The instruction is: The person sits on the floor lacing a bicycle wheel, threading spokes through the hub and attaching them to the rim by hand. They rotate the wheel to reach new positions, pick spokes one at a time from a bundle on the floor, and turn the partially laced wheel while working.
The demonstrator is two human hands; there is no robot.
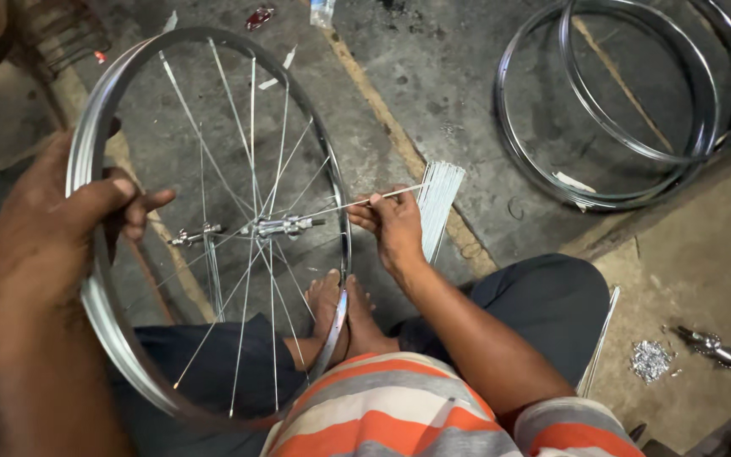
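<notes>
Chrome wheel rim [86,161] clamped in my left hand [52,228] to steady it, right hand [392,227] pinching a spoke [382,197] toward its hub [277,226], feet [340,309] bracing below.

Left hand [61,216] up high on the left, fingers curled tight in a grip, thumb across the front, back of the hand to the camera. Left arm coming up from the bottom corner. Right hand [395,224] lower, in the middle, thumb and fingertips pinched together. Right arm bare, bent at the elbow, reaching forward from the striped sleeve.
</notes>
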